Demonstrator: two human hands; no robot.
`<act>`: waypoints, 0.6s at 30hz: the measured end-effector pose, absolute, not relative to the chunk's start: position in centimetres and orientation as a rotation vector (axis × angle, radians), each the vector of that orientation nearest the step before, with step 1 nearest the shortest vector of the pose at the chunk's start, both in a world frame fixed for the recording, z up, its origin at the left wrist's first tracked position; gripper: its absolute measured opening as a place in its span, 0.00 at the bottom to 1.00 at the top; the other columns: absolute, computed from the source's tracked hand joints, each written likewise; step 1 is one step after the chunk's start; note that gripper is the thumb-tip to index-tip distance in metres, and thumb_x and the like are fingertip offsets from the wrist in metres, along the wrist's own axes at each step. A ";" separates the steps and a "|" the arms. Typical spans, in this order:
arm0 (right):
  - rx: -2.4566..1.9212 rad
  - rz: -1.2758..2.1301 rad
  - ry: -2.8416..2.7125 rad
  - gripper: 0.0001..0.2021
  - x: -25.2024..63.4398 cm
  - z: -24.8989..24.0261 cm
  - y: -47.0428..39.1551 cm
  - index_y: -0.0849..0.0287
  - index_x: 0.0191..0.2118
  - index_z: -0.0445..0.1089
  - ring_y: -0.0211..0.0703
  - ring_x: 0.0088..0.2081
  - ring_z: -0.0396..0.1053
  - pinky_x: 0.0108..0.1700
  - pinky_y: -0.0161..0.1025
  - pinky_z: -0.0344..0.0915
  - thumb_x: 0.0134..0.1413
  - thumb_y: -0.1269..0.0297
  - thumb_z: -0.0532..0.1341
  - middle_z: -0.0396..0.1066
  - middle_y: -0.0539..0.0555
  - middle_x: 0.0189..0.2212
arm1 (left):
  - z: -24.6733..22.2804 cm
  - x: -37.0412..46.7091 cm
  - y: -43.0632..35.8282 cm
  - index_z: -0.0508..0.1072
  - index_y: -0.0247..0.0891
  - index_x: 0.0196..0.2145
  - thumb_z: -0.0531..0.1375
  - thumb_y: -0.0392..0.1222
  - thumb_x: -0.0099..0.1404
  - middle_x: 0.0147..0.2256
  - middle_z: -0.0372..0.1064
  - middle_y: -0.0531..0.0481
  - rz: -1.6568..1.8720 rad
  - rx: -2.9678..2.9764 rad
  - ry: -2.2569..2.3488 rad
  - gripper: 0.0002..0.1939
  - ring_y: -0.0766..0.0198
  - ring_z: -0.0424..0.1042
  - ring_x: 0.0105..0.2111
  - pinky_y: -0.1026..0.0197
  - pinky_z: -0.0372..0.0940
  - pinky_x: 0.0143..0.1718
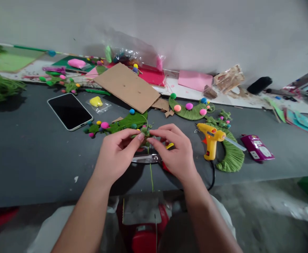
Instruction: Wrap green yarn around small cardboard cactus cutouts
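My left hand (118, 151) and my right hand (175, 149) meet over the table, fingertips pinched on a small piece wrapped in green yarn (145, 133). Its exact shape is mostly hidden by the fingers. A strand of green yarn (151, 177) hangs from it toward the table's front edge. Below the hands lie scissors (150, 159), their handles partly covered by my right hand. Just behind is a green crescent (129, 122) with coloured pom-poms. To the right, a yellow glue gun (211, 138) rests against a yarn-wrapped green crescent (231, 156).
A phone (70, 111) lies at left, near a bag with a yellow lump (96, 102). Cardboard (127, 86) and another pom-pom crescent (189, 109) are behind. A purple packet (257, 147) sits at right; the glue gun's black cord (213, 177) runs off the front edge. Green yarn (1, 86) is piled far left.
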State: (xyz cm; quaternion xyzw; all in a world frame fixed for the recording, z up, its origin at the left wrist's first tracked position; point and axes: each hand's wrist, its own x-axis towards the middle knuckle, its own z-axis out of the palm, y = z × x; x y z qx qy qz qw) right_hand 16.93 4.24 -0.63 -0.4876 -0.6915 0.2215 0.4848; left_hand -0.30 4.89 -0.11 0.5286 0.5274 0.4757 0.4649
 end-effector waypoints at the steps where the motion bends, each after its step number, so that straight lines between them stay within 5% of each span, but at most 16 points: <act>1: -1.180 0.539 -1.699 0.06 16.9 -0.8 4.3 0.54 0.44 0.80 0.39 0.39 0.73 0.39 0.38 0.71 0.62 0.65 0.67 0.75 0.52 0.41 | -0.1 -0.4 4.9 0.83 0.41 0.36 0.70 0.47 0.62 0.33 0.82 0.49 1.158 1.311 1.309 0.08 0.59 0.81 0.31 0.61 0.78 0.34; 18: -1.160 0.585 -1.805 0.05 17.5 -0.2 3.8 0.56 0.37 0.71 0.39 0.38 0.69 0.40 0.39 0.68 0.66 0.70 0.61 0.71 0.51 0.36 | -1.1 -0.3 3.2 0.84 0.45 0.37 0.70 0.47 0.63 0.33 0.82 0.52 1.142 1.421 1.353 0.06 0.61 0.80 0.29 0.63 0.78 0.32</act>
